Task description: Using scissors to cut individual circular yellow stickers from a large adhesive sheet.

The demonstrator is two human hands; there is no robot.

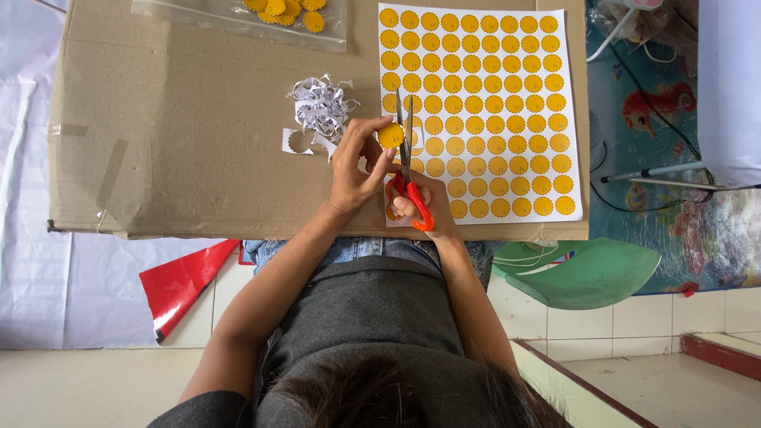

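My left hand (357, 168) pinches a small yellow round cut-out (390, 135) between its fingertips. My right hand (434, 212) grips red-handled scissors (406, 147), whose blades point away from me right beside the cut-out. Both hands hover over the near left corner of a white sheet (507, 111) printed with rows of yellow circles. The sheet lies on a flat piece of brown cardboard (198, 119) across my lap.
A pile of white paper trimmings (321, 107) lies left of the sheet. A clear plastic bag (277, 14) with several cut yellow circles sits at the cardboard's far edge. A red sheet (186, 281) and a green plastic seat (590, 273) lie on the floor, with cables (658, 170) at right.
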